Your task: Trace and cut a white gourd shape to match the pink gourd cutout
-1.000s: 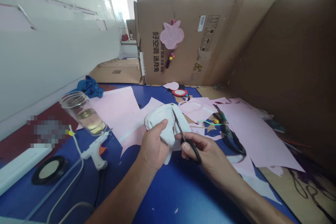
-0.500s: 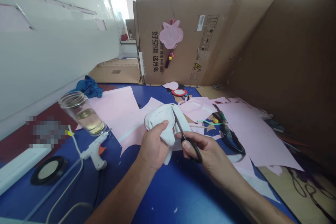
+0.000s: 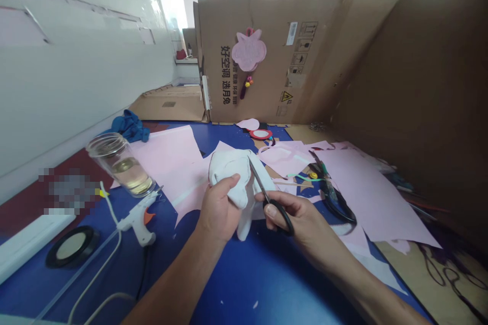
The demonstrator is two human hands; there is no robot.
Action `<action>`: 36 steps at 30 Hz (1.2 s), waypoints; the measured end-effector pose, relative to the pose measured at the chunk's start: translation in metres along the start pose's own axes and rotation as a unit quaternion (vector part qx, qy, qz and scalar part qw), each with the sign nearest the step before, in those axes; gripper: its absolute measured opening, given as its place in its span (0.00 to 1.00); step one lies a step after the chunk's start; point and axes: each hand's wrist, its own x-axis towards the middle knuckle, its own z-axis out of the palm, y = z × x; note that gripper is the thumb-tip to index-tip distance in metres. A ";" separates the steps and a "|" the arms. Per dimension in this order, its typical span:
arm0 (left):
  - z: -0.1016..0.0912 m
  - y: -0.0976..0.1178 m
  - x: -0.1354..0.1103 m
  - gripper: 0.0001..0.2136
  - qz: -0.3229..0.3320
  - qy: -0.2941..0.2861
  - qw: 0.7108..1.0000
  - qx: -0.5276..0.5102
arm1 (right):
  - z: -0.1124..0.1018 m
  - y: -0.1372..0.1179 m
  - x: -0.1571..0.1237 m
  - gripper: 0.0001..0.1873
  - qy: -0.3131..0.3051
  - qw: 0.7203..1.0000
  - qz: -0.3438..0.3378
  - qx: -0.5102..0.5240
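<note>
Held in my left hand (image 3: 219, 208) is a white padded piece of fabric (image 3: 229, 165) with a wavy outline, my thumb pressed on its face. A loose white strip hangs from its right side and below. My right hand (image 3: 292, 216) is closed around the black handles of a pair of scissors (image 3: 279, 216). Their blades point up and left, lying along the right edge of the white fabric, at the strip. I cannot tell how far apart the blades are. Both hands are above the blue table (image 3: 244, 274).
On the left are a white glue gun (image 3: 139, 221), a glass jar of yellowish liquid (image 3: 131, 175) and a roll of black tape (image 3: 71, 246). Pink sheets (image 3: 377, 193) lie around, with pliers (image 3: 328, 188) at right. A cardboard wall (image 3: 274, 81) with a hanging pink ornament (image 3: 249, 51) stands behind.
My left hand has shifted slightly left and turned the white fabric a little. The strip hanging below shows more. The scissors and my right hand stay nearly in place.
</note>
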 end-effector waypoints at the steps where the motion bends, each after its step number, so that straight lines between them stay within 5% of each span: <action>1: 0.000 0.000 0.000 0.24 -0.005 -0.006 1.000 -0.003 | 0.000 -0.001 0.000 0.30 -0.002 1.000 0.003 0.001; 36: 0.004 0.016 -0.001 0.31 -0.036 -0.039 0.998 0.014 | -0.022 -0.005 0.000 0.29 -0.029 0.999 -0.016 -0.024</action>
